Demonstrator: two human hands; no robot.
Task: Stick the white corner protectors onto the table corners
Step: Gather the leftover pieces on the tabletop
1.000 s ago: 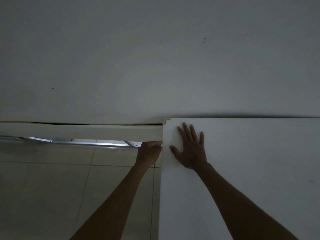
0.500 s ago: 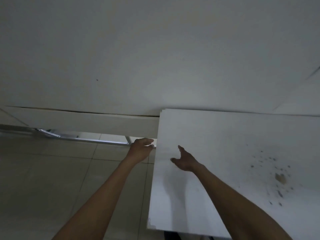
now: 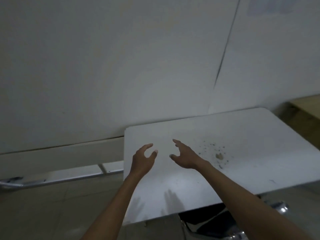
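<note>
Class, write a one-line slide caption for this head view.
Both hands, left and right, hover open and empty above the white table.

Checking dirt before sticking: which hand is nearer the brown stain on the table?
Right. The right hand hovers just left of the brown stain; the left hand is farther left, near the table edge.

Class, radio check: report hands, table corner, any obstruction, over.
Left hand and right hand open, empty, above white table. Far-left corner: protector not discernible. Crumbs on tabletop, right of hands.
</note>
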